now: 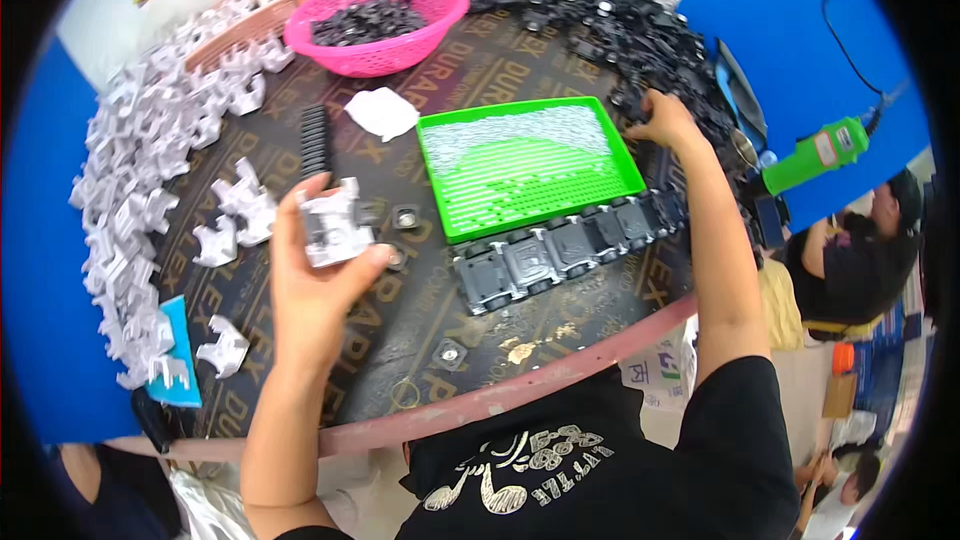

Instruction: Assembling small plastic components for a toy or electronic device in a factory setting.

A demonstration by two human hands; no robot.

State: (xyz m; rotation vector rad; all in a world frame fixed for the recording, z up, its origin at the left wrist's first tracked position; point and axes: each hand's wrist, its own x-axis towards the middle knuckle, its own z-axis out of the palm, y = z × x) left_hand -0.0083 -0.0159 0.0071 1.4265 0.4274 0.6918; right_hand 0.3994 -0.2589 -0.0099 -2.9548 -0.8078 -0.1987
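Left hand (315, 275) grips blocky grey bracket (335, 225); right hand (665, 120) in black parts (610, 15).

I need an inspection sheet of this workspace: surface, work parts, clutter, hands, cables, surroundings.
Surface: dark round table with a reddish rim, printed lettering, some worn spots.
Job's things: white plastic part; pile of black parts; row of black assembled units.
Clutter: green tray of small pieces; pink basket of black parts; heap of white parts; crumpled white cloth.
Hands: left hand holds the white plastic part; right hand reaches into the pile of black parts.
Cables: black cable over the blue board.
Surroundings: green power tool; another person seated at right.
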